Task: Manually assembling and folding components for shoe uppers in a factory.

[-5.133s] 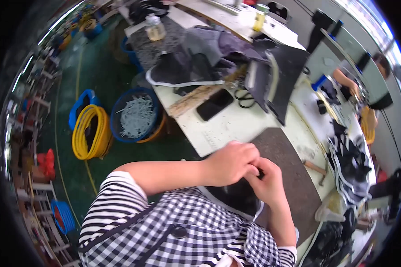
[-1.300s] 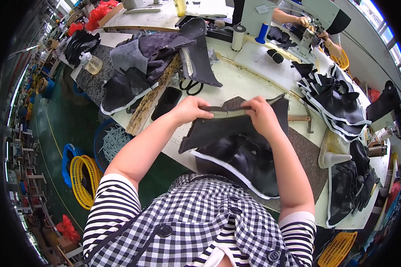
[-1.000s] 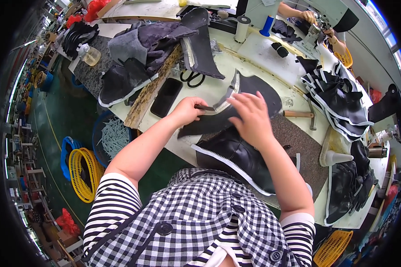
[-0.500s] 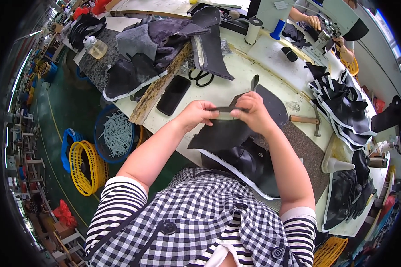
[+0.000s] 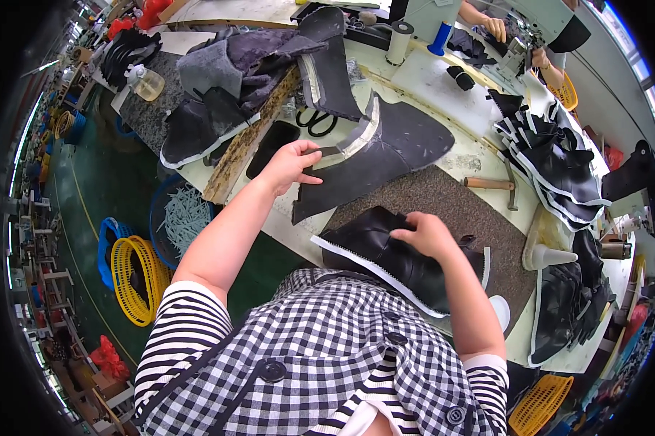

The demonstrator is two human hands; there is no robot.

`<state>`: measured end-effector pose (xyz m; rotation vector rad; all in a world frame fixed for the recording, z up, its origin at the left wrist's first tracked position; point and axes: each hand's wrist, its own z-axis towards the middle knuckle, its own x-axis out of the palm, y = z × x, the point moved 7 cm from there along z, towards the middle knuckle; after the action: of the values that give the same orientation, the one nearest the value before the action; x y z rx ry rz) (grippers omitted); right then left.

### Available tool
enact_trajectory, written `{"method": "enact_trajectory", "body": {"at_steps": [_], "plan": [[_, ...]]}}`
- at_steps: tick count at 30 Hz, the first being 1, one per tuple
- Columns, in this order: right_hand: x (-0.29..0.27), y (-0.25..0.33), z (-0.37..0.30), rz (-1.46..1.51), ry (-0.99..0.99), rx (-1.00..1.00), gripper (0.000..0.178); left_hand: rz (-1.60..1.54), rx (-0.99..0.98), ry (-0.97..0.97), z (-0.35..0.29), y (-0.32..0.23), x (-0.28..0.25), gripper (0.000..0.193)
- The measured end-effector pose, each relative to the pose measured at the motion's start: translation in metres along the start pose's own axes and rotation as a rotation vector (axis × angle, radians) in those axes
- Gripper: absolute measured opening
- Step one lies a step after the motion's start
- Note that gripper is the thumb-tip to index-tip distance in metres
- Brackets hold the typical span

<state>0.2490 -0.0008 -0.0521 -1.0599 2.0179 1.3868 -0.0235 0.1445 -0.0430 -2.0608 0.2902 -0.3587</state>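
Right grip (image 5: 428, 236) off dark panel (image 5: 386, 149), now over black upper (image 5: 364, 236)

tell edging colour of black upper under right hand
The toothed edging is white, clearest in the head view.

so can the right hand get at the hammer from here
Probably yes: the hammer lies beyond the right hand, with only bare mat and tabletop between them. The fingers seem to be on the black upper, though, and would have to leave it first.
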Motion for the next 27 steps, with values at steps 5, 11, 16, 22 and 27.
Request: {"method": "enact_trajectory", "body": {"at_steps": [5,11,16,22,27], "plan": [[-0.034,0.038,-0.027,0.276,0.068,-0.28,0.025,0.115,0.049,-0.018,-0.012,-0.034,0.012,0.016],[-0.136,0.142,-0.091,0.157,0.01,-0.543,0.022,0.174,0.106,0.233,-0.077,-0.1,0.085,0.021],[-0.15,0.158,-0.108,0.274,-0.094,-0.581,0.023,0.268,0.105,0.416,-0.114,-0.117,0.109,0.02],[-0.14,0.15,-0.119,0.364,-0.11,-0.491,0.02,0.108,0.015,0.428,-0.136,-0.113,0.111,0.021],[-0.135,0.144,-0.122,0.397,-0.145,-0.442,0.021,0.033,-0.022,0.468,-0.148,-0.109,0.113,0.024]]}}
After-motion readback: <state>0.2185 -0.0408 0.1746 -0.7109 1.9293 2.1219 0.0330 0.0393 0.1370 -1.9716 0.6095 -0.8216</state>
